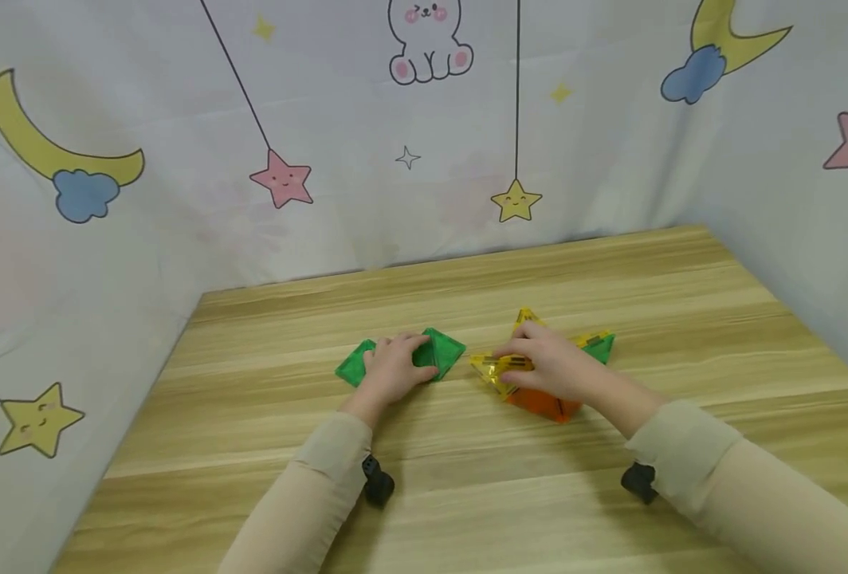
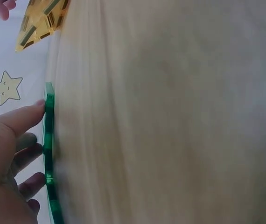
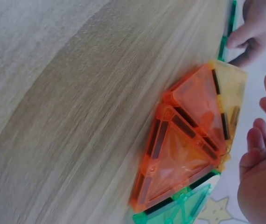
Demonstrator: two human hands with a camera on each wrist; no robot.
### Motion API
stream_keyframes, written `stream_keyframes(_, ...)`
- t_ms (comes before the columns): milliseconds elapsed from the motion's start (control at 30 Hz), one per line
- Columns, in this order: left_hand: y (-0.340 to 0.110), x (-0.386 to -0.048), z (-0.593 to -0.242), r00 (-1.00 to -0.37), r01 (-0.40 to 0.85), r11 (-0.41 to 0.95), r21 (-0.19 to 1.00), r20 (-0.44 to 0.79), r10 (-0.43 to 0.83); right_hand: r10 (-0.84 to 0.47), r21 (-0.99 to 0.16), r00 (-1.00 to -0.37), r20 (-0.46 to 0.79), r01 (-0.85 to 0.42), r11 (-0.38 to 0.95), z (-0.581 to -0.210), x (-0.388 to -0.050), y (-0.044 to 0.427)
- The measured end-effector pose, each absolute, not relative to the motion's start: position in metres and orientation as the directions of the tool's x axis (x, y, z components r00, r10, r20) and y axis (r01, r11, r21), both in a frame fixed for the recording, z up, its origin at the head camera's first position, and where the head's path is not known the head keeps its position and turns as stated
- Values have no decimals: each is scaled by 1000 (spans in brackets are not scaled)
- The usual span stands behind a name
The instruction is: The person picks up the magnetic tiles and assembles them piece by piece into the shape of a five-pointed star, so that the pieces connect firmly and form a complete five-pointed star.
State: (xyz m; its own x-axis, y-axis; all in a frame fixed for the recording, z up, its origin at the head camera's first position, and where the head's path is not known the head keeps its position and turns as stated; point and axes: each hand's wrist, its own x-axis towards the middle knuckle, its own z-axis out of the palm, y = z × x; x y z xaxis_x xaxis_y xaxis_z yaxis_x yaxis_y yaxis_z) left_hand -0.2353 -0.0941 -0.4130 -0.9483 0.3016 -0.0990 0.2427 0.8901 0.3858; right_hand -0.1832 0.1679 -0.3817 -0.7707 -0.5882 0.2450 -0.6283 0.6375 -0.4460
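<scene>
Flat on the table lies a row of green magnetic tiles [image 1: 448,351], partly hidden under my left hand [image 1: 392,368]. The left thumb and fingertips rest on the tiles' upper face, spread apart, as the left wrist view shows. To the right stands a pointed magnetic-tile shape with orange triangles [image 3: 179,163], yellow tiles [image 1: 493,373] and a green tile [image 1: 599,348]. My right hand [image 1: 547,360] hovers over this shape, its fingers loosely bent. In the right wrist view those fingers appear apart from the tiles; the head view hides whether any fingertip touches.
A wood-grain table [image 1: 453,494] carries everything. Behind and beside it hangs a white cloth [image 1: 367,215] printed with stars, moons and a bear. Each wrist wears a small black camera [image 1: 377,482] close above the tabletop.
</scene>
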Motion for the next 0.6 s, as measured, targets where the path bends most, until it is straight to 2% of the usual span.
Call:
stream_keyframes(167, -99, -225, -412, -933, 303, 900, 313, -94, 347, -563, -474, -806, 183, -574, 668, -381, -183, 166)
stream_keyframes(300, -103, -214, -408, -915, 357, 890, 283, -88, 394, -570, -485, -807, 155, -564, 668, -381, -182, 161)
stream_keyframes(600, -118, -198, -407, -866, 438, 829, 347, -83, 493, -614, -509, -782, 105, -573, 642, -386, -171, 139)
